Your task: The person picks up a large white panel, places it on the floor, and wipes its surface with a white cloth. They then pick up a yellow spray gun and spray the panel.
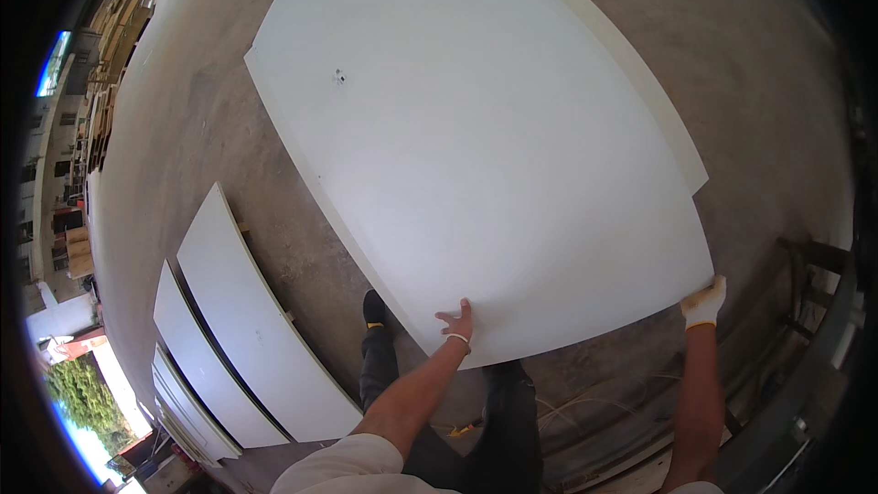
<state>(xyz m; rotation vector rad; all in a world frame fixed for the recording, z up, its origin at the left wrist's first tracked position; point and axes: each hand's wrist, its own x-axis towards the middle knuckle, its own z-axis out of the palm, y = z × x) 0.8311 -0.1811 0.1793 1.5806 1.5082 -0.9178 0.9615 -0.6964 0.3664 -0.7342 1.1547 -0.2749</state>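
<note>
A large white panel stretches out before me, another pale sheet edge showing beneath it along the right and left sides. My left hand, bare with a white band at the wrist, rests on the panel near its close edge, fingers spread. In a white glove, my right hand grips the panel's near right corner; its fingers are partly hidden at the edge. A small dark mark shows on the panel's upper left.
Narrower white boards lie to the left on the concrete floor. Dark metal framework stands at the right. Thin cords or strips lie near my legs. Stacked timber lines the far left.
</note>
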